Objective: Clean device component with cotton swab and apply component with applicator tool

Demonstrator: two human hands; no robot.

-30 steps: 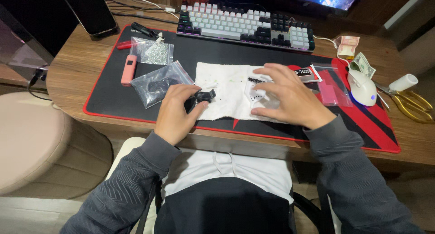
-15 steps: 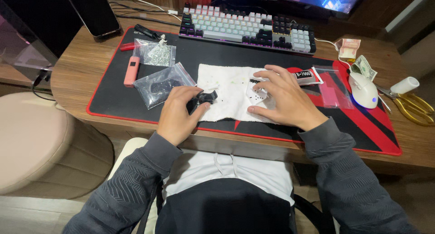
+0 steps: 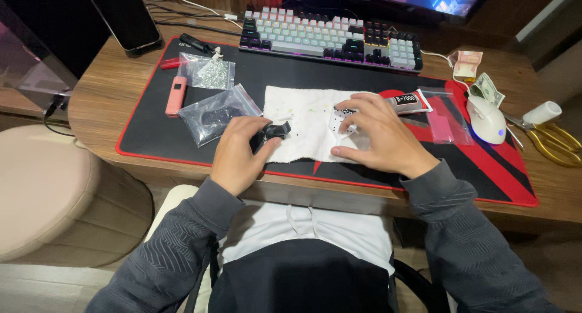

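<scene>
Sitting at a wooden desk [image 3: 97, 100] with both hands down on a black desk mat with red trim [image 3: 145, 116]. Left hand [image 3: 237, 155] is pinched shut around a small black plastic part [image 3: 271, 134], thumb and fingers holding it right at the left edge of a white cloth [image 3: 303, 122] spread in the middle of the mat. Can't really tell what the part is, it's small and mostly covered by the fingers.

Right hand [image 3: 379, 134] lies on the right half of the cloth with the fingers spread and curled down, fingertips pressing on it, thumb stretched along the near edge. Tiny dark bits [image 3: 342, 113] sit on the cloth just by those fingertips; too small to say whether the hand actually pinches anything, it looks empty to me. The two hands are apart, with bare cloth between them.

Stuff around: a clear zip bag with dark pieces [image 3: 215, 114] just left of the left hand, another zip bag of shiny bits [image 3: 207, 71] behind it, and a pink flat gadget [image 3: 176, 96] beside both. A glue tube [image 3: 406, 100] lies just past the right hand, touching the cloth's far corner. Further back there's a mechanical keyboard [image 3: 330, 40], and off to the right a white mouse [image 3: 487, 120] and gold-handled scissors [image 3: 555, 144].
</scene>
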